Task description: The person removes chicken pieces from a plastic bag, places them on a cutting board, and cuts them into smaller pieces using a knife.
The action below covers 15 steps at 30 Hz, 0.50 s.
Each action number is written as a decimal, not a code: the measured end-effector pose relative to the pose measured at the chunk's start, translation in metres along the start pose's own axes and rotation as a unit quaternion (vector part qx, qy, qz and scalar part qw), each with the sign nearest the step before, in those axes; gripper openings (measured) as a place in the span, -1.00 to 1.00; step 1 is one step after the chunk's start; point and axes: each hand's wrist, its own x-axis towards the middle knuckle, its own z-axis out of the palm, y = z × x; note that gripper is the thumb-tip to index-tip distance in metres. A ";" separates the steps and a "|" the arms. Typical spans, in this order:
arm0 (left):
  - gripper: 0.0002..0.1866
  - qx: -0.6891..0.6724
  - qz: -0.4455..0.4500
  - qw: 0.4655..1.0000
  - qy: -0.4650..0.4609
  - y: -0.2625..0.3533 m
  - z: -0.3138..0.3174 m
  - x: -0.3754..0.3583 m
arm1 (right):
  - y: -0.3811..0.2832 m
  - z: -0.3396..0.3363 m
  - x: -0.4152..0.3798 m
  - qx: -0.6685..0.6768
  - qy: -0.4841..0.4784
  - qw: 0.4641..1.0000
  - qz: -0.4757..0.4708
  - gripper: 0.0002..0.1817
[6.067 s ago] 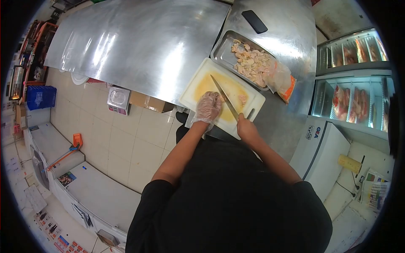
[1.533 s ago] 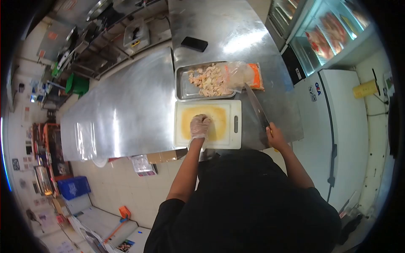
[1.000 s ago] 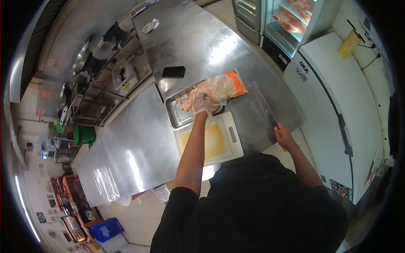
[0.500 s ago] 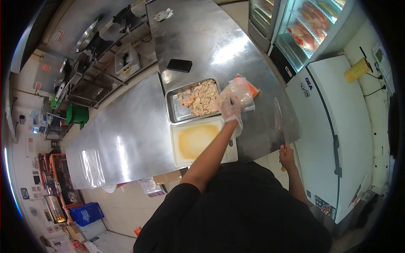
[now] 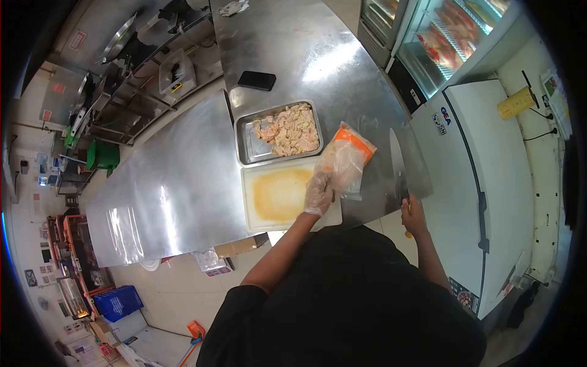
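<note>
My left hand (image 5: 319, 194), in a clear plastic glove, is closed at the near edge of a clear plastic bag (image 5: 347, 158) with an orange band. The bag lies over the right end of a white cutting board (image 5: 251, 199), stained yellowish in the middle. A dark bit shows beside the gloved fingers; I cannot make out what it is. My bare right hand (image 5: 414, 215) grips a long kitchen knife (image 5: 398, 158) by its handle, blade pointing away, at the table's right edge. Beyond the board sits a metal tray (image 5: 249, 147) holding pale chopped meat pieces (image 5: 287, 129).
A black phone (image 5: 257, 80) and a crumpled white cloth (image 5: 233, 7) lie on the steel table (image 5: 293, 55). A white chest freezer (image 5: 471, 177) stands close on the right, a lit glass-door fridge (image 5: 449, 37) behind it. Pans and stoves line the left.
My left hand has come back toward me from beside the tray, and the plastic bag has come with it. My right hand still holds the knife. The view has shifted slightly.
</note>
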 end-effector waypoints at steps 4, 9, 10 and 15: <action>-0.63 0.324 0.252 0.909 -0.074 -0.050 -0.012 -0.002 | 0.018 0.010 0.009 0.007 -0.008 1.000 -0.015 -0.76; -0.44 0.341 0.109 0.929 -0.094 -0.051 0.016 0.018 | 0.033 0.018 0.018 -0.046 -0.014 0.996 -0.077 -0.80; -0.38 0.358 0.066 0.927 -0.094 -0.050 0.020 0.019 | 0.027 0.017 0.018 -0.032 -0.024 0.997 -0.069 -0.80; -0.46 0.367 0.089 0.923 -0.078 -0.049 0.030 0.018 | -0.006 0.015 0.011 0.006 -0.043 0.999 -0.023 -0.80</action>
